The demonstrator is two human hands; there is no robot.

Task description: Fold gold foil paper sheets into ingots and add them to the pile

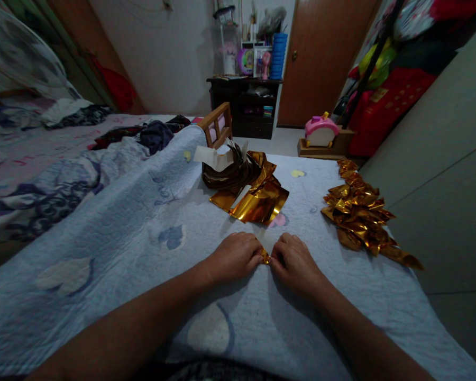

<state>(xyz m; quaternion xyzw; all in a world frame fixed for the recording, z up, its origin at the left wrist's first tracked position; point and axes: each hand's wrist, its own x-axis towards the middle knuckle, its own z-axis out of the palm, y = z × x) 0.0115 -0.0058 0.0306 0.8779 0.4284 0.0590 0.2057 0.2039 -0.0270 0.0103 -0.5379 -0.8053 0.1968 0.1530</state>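
Note:
A small piece of gold foil paper (265, 256) shows between my two hands, low over the quilt. My left hand (238, 254) is closed, its thumb and fingers pinching the left side of the foil. My right hand (293, 259) is closed too, pinching the right edge; most of the foil is hidden by the fingers. Just beyond them lies a loose stack of gold foil sheets (262, 203), its brown and white edges curled up at the back left. To the right sits a pile of crumpled, folded gold foil pieces (360, 214).
Everything rests on a light blue quilt (135, 275) with heart patterns. Behind it stand a wooden rail (218, 124), a pink toy (321, 131) and a dark cabinet (241, 108). A pale cabinet side (440, 174) borders the right; clothes (156, 135) lie back left.

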